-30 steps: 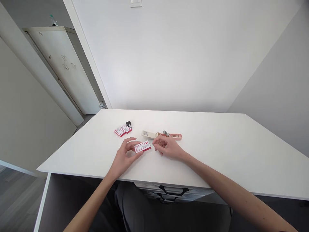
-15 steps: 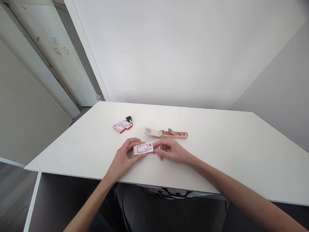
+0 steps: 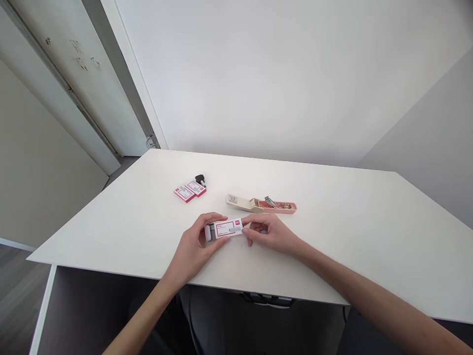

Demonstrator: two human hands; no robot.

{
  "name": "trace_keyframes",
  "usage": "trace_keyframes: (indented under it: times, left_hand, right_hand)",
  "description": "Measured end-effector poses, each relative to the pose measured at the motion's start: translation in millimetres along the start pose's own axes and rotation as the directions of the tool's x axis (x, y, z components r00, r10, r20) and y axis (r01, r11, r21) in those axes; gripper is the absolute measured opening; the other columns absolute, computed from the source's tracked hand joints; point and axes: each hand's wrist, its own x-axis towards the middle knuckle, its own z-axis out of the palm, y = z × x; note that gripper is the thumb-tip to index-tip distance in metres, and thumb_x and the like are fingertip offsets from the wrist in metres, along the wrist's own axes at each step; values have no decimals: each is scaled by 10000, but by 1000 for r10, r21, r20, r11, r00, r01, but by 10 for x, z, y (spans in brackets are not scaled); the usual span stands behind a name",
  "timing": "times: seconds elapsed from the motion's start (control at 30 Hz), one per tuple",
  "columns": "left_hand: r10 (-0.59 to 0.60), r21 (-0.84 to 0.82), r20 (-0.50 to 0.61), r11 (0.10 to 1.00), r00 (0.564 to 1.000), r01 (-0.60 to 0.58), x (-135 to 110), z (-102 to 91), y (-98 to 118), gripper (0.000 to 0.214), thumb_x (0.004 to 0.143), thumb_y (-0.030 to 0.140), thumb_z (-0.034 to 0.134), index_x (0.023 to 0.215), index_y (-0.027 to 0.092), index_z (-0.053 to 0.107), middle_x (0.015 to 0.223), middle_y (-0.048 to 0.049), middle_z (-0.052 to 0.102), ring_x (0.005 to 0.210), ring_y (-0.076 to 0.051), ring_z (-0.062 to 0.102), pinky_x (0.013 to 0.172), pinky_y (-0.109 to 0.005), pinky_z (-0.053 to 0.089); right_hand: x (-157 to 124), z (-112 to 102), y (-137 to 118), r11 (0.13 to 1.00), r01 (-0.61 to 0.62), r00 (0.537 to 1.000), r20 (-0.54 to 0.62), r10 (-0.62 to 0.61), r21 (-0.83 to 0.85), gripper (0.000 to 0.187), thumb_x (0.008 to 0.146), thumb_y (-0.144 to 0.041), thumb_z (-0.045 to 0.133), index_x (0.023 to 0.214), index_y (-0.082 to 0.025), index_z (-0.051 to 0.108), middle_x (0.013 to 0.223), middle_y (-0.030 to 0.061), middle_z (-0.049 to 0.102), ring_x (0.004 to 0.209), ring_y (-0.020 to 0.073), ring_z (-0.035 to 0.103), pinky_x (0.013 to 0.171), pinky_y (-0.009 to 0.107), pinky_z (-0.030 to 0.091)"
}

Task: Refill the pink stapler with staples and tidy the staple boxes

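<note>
In the head view, your left hand (image 3: 192, 249) grips a small red-and-white printed carton (image 3: 228, 228), which sits near the middle of the white desktop (image 3: 351, 212). Your thumb lies along its near edge and your fingers along the far one, a side-on pinch that seems to steady the carton while leaving its printed face and both ends free. At its nine o'clock end, a pale end flap (image 3: 208, 233) stands out with a grey gap behind it, so the carton looks open there.

Your right hand (image 3: 273, 234), at three o'clock from the carton, is loosely curled, index finger and thumb at the opposite end. That placing would suit pushing or bracing; whether they pinch the carton, you cannot tell from here.

Between one and two o'clock lies a slim hinged cream-and-pink case (image 3: 242, 202), opened out flat, perhaps to keep its inside in reach. A shiny metal piece (image 3: 269, 201) juts from the pink half. Toward half past ten, two matching cartons (image 3: 184, 194) lie side by side, apart from your hands, beside a small black-and-metal object (image 3: 200, 179).
</note>
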Motion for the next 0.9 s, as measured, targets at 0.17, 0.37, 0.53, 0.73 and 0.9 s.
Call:
trace_keyframes:
  times: [0.17,0.37,0.53,0.73,0.9]
  left_hand:
    - [-27,-5,-44,1000,999,27,6,18,-44,334,984,457,650,1269,288,601,1299,-28,699,1139,-215,689,1033,-390,548]
    - [-31,-3,-28,1000,999,31,-18,19,-15,352,1031,436,544,1349,286,569,1355,-47,700,1216,-231,682,1030,-380,548]
    - [-48,66,-15,997,999,49,-25,3,29,377,1051,447,482,1369,297,619,1175,-29,760,1045,-231,722,881,-356,584]
    - [-3,94,-7,996,1000,4,-16,26,-15,378,1046,411,471,1322,298,702,1231,-34,764,1090,-241,718,961,-388,591]
    - [8,50,-13,999,1000,-8,-16,39,-18,365,1039,408,495,1325,279,680,1350,-42,726,1211,-242,694,1076,-403,549]
  right_hand:
    - [-3,9,85,999,27,987,-156,-33,-44,217,992,-352,650,1119,-218,765,722,13,730,632,162,679,557,282,467]
    - [-10,-13,118,983,149,953,-250,-171,-105,181,1010,-377,643,1076,-239,739,1072,70,771,672,149,702,557,306,528]
    - [-16,-1,124,956,237,912,-300,-281,-172,131,1027,-350,650,1046,-249,731,1197,86,740,675,139,708,557,325,575]
    - [-28,14,114,903,356,861,-289,-418,-242,172,1064,-285,587,980,-245,732,1200,88,724,710,131,708,551,310,592]
    - [-32,12,106,937,302,893,-292,-342,-172,171,1054,-343,615,994,-245,742,1204,91,722,707,135,711,577,324,596]
